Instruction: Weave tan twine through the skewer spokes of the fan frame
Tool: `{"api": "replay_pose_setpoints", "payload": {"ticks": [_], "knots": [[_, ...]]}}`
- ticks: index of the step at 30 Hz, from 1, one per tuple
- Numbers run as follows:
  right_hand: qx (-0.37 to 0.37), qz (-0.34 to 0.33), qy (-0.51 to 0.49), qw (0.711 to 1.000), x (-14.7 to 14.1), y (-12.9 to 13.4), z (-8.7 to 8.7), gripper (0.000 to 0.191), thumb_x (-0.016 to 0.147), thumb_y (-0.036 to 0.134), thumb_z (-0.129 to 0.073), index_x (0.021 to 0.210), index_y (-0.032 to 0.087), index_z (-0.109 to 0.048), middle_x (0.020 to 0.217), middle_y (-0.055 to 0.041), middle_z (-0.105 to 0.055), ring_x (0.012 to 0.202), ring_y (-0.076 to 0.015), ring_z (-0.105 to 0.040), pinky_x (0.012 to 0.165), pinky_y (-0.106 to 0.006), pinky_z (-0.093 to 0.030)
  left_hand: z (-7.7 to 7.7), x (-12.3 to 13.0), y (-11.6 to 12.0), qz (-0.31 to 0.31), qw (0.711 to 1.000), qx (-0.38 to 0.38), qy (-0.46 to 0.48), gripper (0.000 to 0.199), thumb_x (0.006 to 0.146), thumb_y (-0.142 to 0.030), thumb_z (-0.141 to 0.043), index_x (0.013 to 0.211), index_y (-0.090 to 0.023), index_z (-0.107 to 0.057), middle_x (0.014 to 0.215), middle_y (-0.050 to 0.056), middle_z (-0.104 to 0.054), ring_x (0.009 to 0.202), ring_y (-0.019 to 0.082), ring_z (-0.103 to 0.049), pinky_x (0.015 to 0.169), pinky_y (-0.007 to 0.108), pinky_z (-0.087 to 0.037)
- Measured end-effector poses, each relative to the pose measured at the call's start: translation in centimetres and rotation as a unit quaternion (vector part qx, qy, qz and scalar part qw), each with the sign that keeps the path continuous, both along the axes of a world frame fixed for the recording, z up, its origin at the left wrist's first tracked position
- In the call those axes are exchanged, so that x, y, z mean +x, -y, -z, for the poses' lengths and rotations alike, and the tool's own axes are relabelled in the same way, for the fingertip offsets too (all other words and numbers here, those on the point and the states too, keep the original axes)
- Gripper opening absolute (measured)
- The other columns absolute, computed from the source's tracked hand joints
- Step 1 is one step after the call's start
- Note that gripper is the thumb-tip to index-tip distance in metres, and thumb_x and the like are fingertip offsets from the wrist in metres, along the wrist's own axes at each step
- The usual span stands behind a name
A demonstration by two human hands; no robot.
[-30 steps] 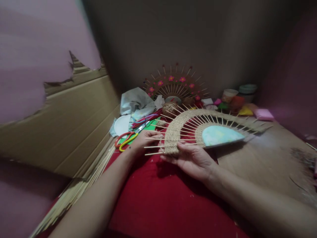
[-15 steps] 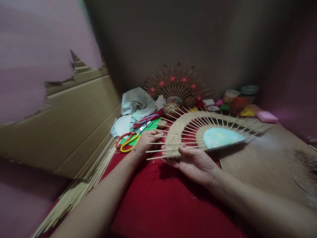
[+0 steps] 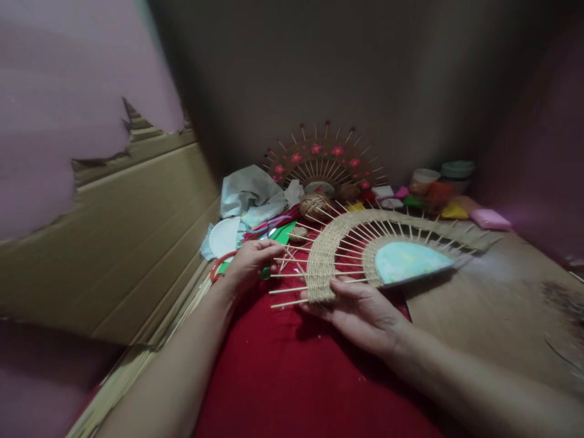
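A half-round woven fan (image 3: 322, 261) of twine on thin sticks, with a pale blue half-disc (image 3: 408, 263) at its centre, tilts over the red cloth. My right hand (image 3: 360, 307) grips the near end of its woven band, thumb on top and fingers underneath. Just left of the stick tips is my left hand (image 3: 255, 263), its fingers pinched together around a thin strand that runs toward the band. The strand is too fine to make out well. Behind my left hand lie the scissors (image 3: 216, 267), mostly hidden.
A finished fan with pink flowers (image 3: 316, 149) leans at the back wall, near a ball of twine (image 3: 314, 205). Torn cardboard (image 3: 146, 243) and a bundle of sticks (image 3: 109, 389) are at the left. Colourful packets (image 3: 490, 219) and a cup (image 3: 425, 177) stand back right.
My left hand has moved left and slightly up, away from the woven band, and now covers most of the scissors. My right hand keeps its grip on the fan.
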State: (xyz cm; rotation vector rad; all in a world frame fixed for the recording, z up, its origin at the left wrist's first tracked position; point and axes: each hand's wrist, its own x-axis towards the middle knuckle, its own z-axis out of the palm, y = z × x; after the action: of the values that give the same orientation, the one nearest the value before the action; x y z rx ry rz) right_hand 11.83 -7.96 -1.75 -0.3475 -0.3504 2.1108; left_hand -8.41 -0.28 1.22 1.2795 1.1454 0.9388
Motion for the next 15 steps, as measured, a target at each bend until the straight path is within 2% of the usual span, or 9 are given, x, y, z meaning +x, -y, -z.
{"api": "replay_pose_setpoints", "payload": {"ticks": [6, 11, 15], "knots": [[-0.020, 0.008, -0.001, 1.000, -0.1, 0.0, -0.3, 0.010, 0.075, 0.008, -0.054, 0.082, 0.011, -0.061, 0.086, -0.0094, -0.064, 0.083, -0.0214, -0.059, 0.091, -0.048, -0.040, 0.0, -1.6, -0.8, 0.015, 0.999, 0.042, -0.007, 0.018, 0.068, -0.030, -0.067, 0.064, -0.014, -0.059, 0.051, -0.002, -0.052, 0.042, 0.006, -0.044, 0.041, 0.018, -0.031], [-0.026, 0.003, 0.000, 1.000, -0.1, 0.1, -0.2, 0.006, 0.074, 0.007, -0.055, 0.076, 0.010, -0.061, 0.082, -0.0105, -0.064, 0.081, -0.0226, -0.060, 0.088, -0.047, -0.041, 0.2, -1.2, -1.0, -0.047, 0.990, 0.129, -0.024, 0.016, 0.067, -0.029, -0.070, 0.072, -0.014, -0.065, 0.051, -0.003, -0.050, 0.046, 0.005, -0.042, 0.044, 0.018, -0.031], [-0.038, 0.002, -0.002, 0.999, -0.2, 0.1, -0.2, 0.005, 0.073, 0.007, -0.056, 0.072, 0.011, -0.059, 0.078, -0.0095, -0.065, 0.081, -0.0236, -0.060, 0.089, -0.049, -0.039, 0.6, -0.4, -1.0, -0.085, 0.983, 0.159, -0.035, 0.020, 0.066, -0.030, -0.070, 0.077, -0.014, -0.067, 0.052, -0.003, -0.051, 0.044, 0.004, -0.038, 0.041, 0.017, -0.028]]}}
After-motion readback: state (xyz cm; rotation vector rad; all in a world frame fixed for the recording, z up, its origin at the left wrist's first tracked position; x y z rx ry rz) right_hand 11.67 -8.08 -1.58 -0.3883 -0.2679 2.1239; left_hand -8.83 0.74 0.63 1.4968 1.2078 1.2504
